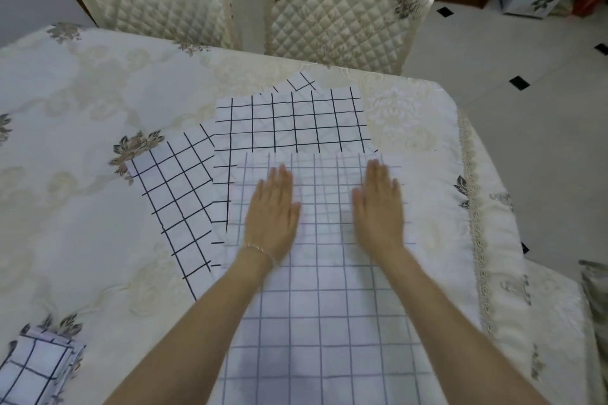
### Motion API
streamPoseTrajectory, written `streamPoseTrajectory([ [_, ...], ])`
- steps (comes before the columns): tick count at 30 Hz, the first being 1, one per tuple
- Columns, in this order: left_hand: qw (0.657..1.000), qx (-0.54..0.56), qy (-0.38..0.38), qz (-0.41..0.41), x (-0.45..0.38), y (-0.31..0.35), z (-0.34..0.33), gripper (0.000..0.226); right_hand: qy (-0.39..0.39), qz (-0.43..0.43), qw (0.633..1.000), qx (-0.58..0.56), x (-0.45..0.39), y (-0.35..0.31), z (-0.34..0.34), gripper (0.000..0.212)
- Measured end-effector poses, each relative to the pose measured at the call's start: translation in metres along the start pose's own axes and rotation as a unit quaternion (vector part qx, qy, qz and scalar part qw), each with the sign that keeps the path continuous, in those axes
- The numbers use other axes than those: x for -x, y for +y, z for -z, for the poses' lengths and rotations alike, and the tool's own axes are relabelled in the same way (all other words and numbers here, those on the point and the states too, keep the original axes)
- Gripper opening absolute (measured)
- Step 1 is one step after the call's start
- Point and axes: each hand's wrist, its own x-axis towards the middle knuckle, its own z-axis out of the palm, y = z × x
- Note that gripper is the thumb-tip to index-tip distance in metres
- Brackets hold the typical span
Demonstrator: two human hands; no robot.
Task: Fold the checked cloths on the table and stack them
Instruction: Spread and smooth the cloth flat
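Hands flat on top cloth (329, 299), palms down, fingers straight and close together, gripping nothing. Left hand (273, 210) at about 11 o'clock from cloth's middle, right hand (378, 207) at about 1 o'clock, well apart, fingertips just short of far edge. Thin bracelet (260, 250) on left wrist.

Top cloth spread open, faint grey checks, far edge straight across at 12 o'clock, near edge out of view at 6 o'clock. Right edge near table's (82, 141) fringed border at 3 o'clock; little bare tablecloth between them.

Second cloth (292, 121) under it, bold black checks, showing at 12 o'clock, far edge near table's far side. Corner of another cloth (299, 82) peeping out beyond that, tilted. Third cloth (177, 203) at 9 o'clock, turned at an angle, its right side tucked under the others, its far corner touching a flower print.

Folded cloth (33, 368) at 8 o'clock, well apart from the rest, partly cut off by picture's edge.

Wide bare tablecloth at 9 to 11 o'clock. Two quilted chairs (342, 9) beyond far table edge at 12 o'clock, just beside it. Tiled floor (526, 108) at 2 o'clock.
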Motion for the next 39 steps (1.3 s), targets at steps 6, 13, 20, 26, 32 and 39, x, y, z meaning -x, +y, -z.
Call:
streamPoseTrajectory([
  [6,0.998,0.024,-0.032,-0.048,0.05,0.049,-0.031,0.062,-0.066,0.066,0.993,-0.072,0.069,-0.052,-0.037,0.062],
  [13,0.999,0.007,-0.042,-0.018,0.069,0.005,-0.026,0.058,-0.052,0.073,0.995,0.037,0.068,0.019,-0.026,0.061],
  [20,0.999,-0.016,-0.029,0.033,0.098,-0.046,-0.015,0.058,-0.032,0.03,0.997,0.06,0.077,0.065,-0.009,0.062],
  [26,0.998,-0.03,-0.017,0.059,0.099,-0.034,-0.002,0.06,-0.033,0.001,0.998,0.057,0.082,0.057,0.0,0.067],
  [32,0.998,0.031,-0.026,-0.051,0.146,0.059,-0.014,0.06,-0.053,0.106,0.991,-0.055,0.17,-0.031,-0.018,0.058],
  [39,0.998,0.021,-0.054,-0.029,0.174,0.043,-0.029,0.056,-0.068,0.098,0.993,0.016,0.191,0.009,-0.029,0.059],
])
